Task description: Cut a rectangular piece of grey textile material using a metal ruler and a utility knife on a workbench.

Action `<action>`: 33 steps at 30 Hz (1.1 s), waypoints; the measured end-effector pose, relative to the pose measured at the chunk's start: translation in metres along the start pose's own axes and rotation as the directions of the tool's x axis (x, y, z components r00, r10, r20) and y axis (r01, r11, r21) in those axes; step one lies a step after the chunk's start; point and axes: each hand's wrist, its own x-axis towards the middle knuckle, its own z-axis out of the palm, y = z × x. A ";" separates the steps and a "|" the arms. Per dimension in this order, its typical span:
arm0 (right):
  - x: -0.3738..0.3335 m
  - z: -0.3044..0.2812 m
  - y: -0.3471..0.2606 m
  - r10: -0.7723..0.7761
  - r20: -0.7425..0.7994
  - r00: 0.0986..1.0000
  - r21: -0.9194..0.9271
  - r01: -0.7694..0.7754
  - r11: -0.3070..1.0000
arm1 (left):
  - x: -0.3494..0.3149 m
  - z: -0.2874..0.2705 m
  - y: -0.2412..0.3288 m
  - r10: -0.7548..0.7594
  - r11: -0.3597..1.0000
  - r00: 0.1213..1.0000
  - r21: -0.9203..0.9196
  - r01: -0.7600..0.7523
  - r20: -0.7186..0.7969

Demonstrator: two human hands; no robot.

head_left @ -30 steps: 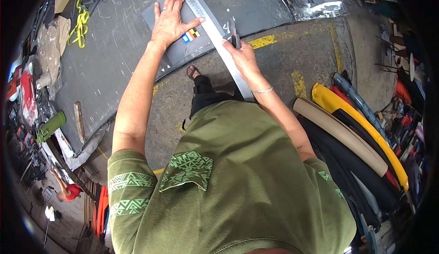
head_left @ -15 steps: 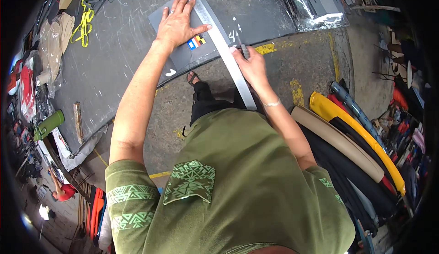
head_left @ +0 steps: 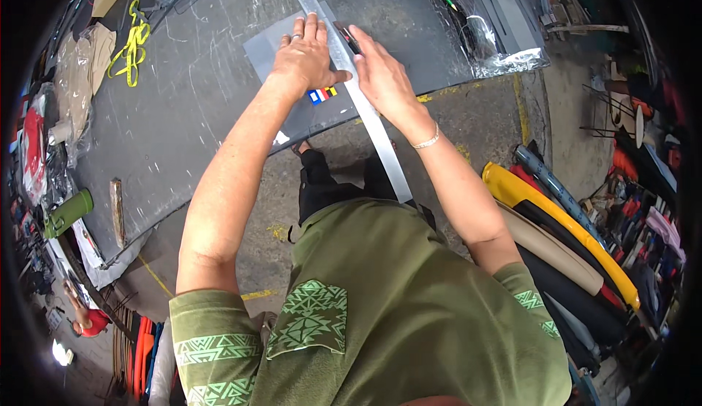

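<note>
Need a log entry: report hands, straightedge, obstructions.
Left hand spread on gray sheet, thumb on straightedge. Right hand holds dark cutter alongside. Straightedge end overhangs table.

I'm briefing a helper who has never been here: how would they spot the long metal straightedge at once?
Find the big dark worktable at the top. Between the left hand and right hand, the straightedge runs along a grey sheet and juts past the worktable's near edge toward the green shirt. Bright silver and slim, it stands apart from the darker, broader sheet.
</note>
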 end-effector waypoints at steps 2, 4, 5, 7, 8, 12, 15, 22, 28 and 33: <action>0.011 0.006 -0.002 0.055 0.027 0.998 -0.041 -0.053 0.998 | 0.000 0.000 0.002 0.002 1.000 1.000 -0.004 -0.002 -0.009; 0.017 0.009 -0.003 0.100 0.048 0.994 -0.072 -0.096 0.993 | 0.000 -0.005 0.005 -0.024 0.999 0.999 0.041 0.023 0.025; 0.020 0.009 -0.004 0.142 0.065 0.988 -0.097 -0.135 0.986 | 0.000 -0.004 0.006 -0.021 0.999 0.999 0.037 0.020 0.026; 0.021 0.010 -0.004 0.138 0.068 0.988 -0.111 -0.130 0.985 | -0.001 -0.001 0.004 -0.022 0.999 1.000 0.038 0.021 0.010; 0.021 0.010 -0.004 0.132 0.069 0.989 -0.121 -0.123 0.985 | -0.001 -0.001 0.003 -0.020 0.999 1.000 0.035 0.020 0.011; 0.023 0.010 -0.003 0.123 0.080 0.989 -0.133 -0.112 0.985 | 0.000 0.001 0.003 -0.012 1.000 1.000 0.022 0.013 -0.024; 0.025 0.009 -0.003 0.126 0.088 0.988 -0.146 -0.113 0.983 | 0.000 0.001 0.003 -0.009 1.000 1.000 0.017 0.010 -0.028; 0.026 0.008 -0.005 0.122 0.101 0.987 -0.178 -0.102 0.979 | -0.001 0.000 0.004 -0.010 1.000 1.000 0.011 0.011 -0.016; 0.027 0.006 -0.005 0.113 0.114 0.987 -0.188 -0.090 0.978 | -0.001 0.001 0.003 -0.005 1.000 1.000 -0.009 0.005 -0.028; 0.028 0.007 -0.005 0.124 0.124 0.984 -0.204 -0.097 0.974 | -0.002 0.001 0.004 -0.005 1.000 0.999 0.001 0.005 -0.040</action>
